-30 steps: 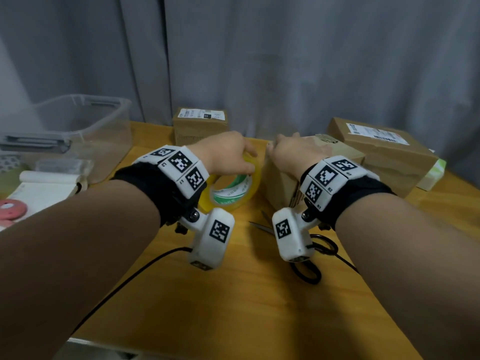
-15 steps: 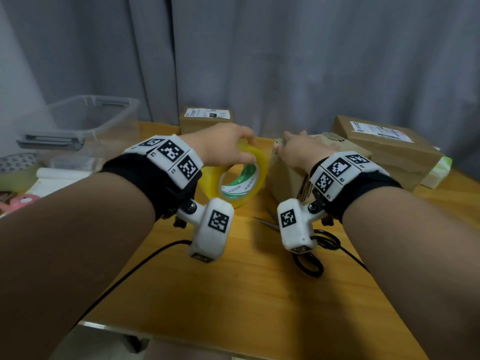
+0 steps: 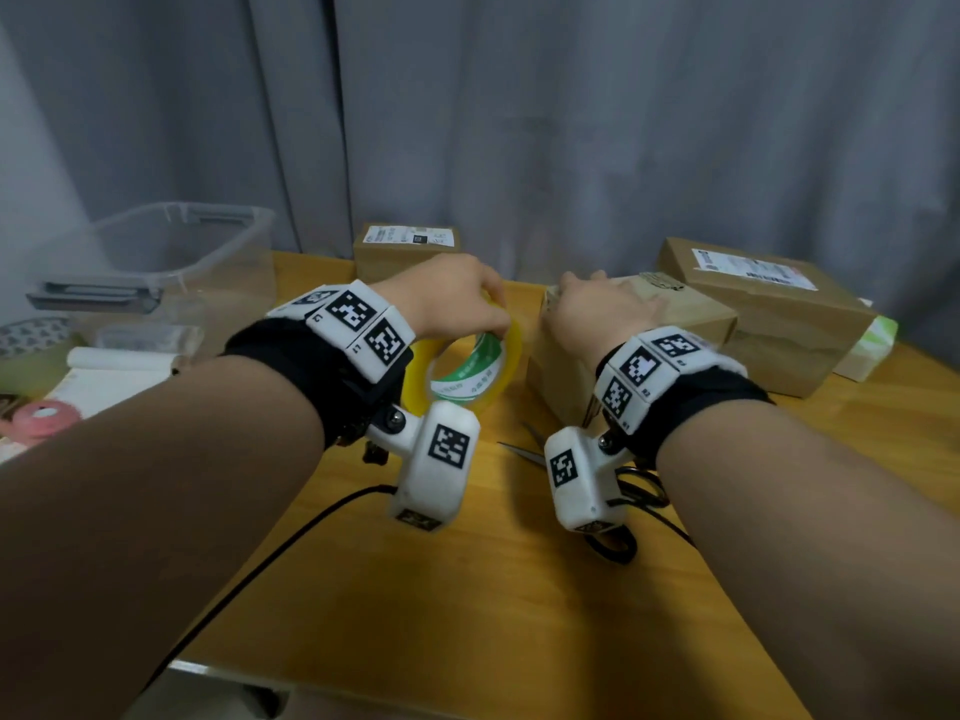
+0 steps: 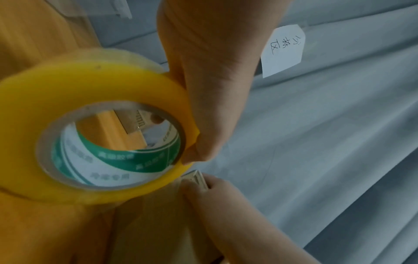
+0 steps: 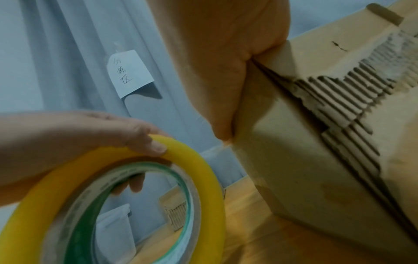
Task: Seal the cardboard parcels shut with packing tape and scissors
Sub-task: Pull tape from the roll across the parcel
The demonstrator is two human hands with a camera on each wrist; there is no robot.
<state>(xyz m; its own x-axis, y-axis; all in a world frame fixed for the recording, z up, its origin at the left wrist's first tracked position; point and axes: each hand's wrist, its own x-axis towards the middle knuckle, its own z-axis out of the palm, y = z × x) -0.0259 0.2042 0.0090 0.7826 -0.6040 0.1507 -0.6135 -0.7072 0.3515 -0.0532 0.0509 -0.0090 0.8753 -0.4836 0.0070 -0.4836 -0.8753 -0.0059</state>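
Note:
My left hand (image 3: 452,298) grips a yellow packing tape roll (image 3: 498,366) by its top rim and holds it upright above the wooden table (image 3: 467,589). The left wrist view shows the roll (image 4: 68,85) close up, with a clear strip running from it to the parcel corner. My right hand (image 3: 597,309) clasps the near left corner of a brown cardboard parcel (image 3: 691,314). Its thumb (image 5: 221,125) lies down the corner edge of the parcel (image 5: 294,160). Black-handled scissors (image 3: 613,548) lie on the table under my right wrist.
Two more labelled parcels stand at the back (image 3: 405,246) and back right (image 3: 769,304). A clear plastic bin (image 3: 182,252), a white paper roll (image 3: 119,361) and a pink tape roll (image 3: 44,415) sit at the left. A black cable (image 3: 285,553) crosses the near table.
My left hand has lifted the tape roll slightly and tilted it more upright beside the parcel. My right hand has stayed on the parcel's corner.

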